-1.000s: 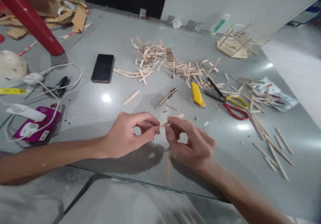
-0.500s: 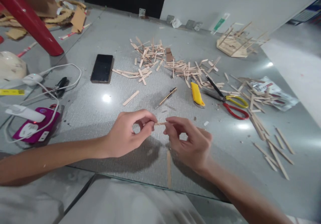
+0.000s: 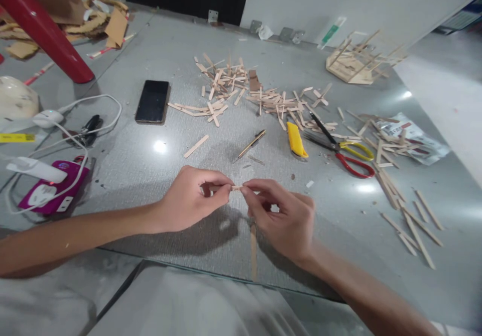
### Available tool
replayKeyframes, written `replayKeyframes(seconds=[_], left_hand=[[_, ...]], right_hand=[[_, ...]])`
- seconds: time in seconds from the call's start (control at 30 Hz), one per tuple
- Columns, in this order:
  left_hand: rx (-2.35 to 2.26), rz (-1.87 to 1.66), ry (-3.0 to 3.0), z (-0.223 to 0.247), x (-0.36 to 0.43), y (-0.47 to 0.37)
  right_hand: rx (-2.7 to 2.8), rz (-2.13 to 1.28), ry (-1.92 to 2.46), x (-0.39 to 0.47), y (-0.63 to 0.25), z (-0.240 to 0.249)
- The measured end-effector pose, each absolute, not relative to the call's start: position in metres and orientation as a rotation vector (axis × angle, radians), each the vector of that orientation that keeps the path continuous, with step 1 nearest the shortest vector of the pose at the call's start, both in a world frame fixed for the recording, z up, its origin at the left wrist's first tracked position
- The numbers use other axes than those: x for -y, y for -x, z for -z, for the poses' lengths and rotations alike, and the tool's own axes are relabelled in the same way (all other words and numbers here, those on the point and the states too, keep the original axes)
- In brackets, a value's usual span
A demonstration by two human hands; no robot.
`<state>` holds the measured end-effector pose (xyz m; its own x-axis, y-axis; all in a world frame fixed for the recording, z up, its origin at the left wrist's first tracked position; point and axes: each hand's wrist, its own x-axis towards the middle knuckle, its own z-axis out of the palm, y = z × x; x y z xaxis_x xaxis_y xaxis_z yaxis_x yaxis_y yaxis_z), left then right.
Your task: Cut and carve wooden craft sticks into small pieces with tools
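Observation:
Between my two hands is a small wooden stick piece, mostly hidden by the fingers. My left hand pinches its left end between thumb and fingertips. The right end is pinched by my right hand. Under my right hand, a flat wooden stick lies at the table's front edge. A pen rests just beyond the hands, and a single wooden stick lies to its left.
A yellow cutter and red-and-yellow-handled scissors lie to the right. Loose sticks are heaped behind. A phone and a purple power strip are at left, a wooden frame back right.
My right hand has moved slightly left, so the fingertips of both hands are closer together around the stick piece. Less of the piece shows between them.

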<state>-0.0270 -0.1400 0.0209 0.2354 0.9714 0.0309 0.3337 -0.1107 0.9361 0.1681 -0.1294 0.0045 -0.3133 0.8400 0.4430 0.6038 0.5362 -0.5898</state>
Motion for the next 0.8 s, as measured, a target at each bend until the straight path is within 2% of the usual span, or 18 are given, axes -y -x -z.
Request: replayKeyframes(seconds=[0.23,0.5,0.8], left_hand=[[-1.157,-0.871,-1.403,-0.018,0.137,0.029],[-1.16,-0.839,-1.443,-0.016,0.134,0.028],[-1.36,-0.762,-1.954,0.003,0.136,0.031]], right_hand=[[1.987,-0.503,1.196,0.126,-0.169,-0.006],[1.967,-0.633,1.236,0.123,-0.17,-0.003],[1.843,-1.166,1.379,0.12,-0.164,0.002]])
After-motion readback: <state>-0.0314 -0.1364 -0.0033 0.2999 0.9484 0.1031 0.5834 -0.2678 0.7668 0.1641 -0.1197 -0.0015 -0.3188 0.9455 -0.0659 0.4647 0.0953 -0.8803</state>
